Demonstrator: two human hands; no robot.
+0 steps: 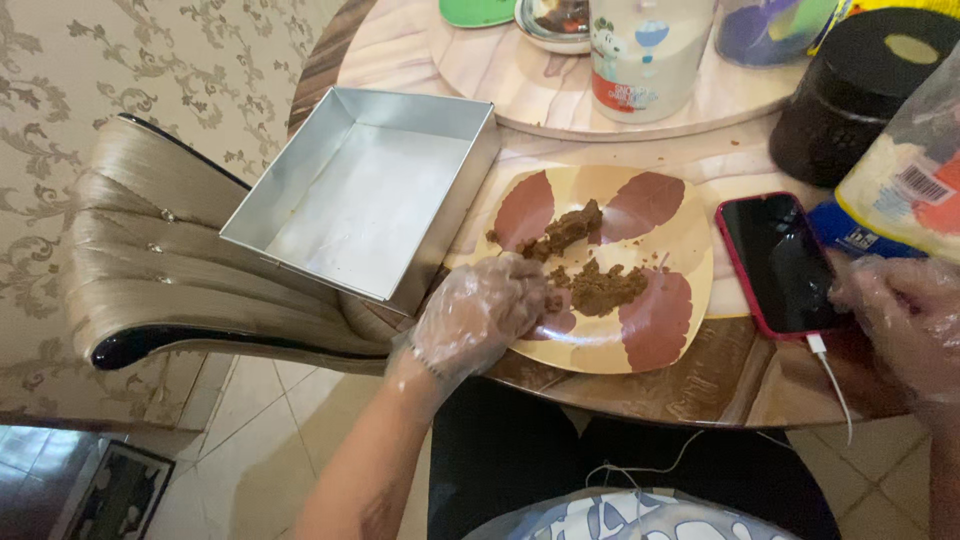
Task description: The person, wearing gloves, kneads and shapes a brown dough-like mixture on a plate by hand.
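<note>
Left hand point(478, 318) on brown crumbs point(590, 280), plate point(680, 225) beside square tin point(370, 190).

The left hand point(478, 318), in a clear plastic glove, touches brown crumbly dough point(590, 285) on a leaf-patterned plate point(655, 340). Left of the plate stands an empty square metal pan point(365, 195); right of it lies a red phone point(778, 265), beside the gloved right hand point(905, 320).

A round marbled counter point(735, 375) carries a square leaf-patterned plate point(672, 335), a red-cased phone point(775, 262) just beside it and a black jar point(850, 100). A square metal baking pan point(365, 190) overhangs its edge. A raised turntable point(520, 85) sits further back.
</note>
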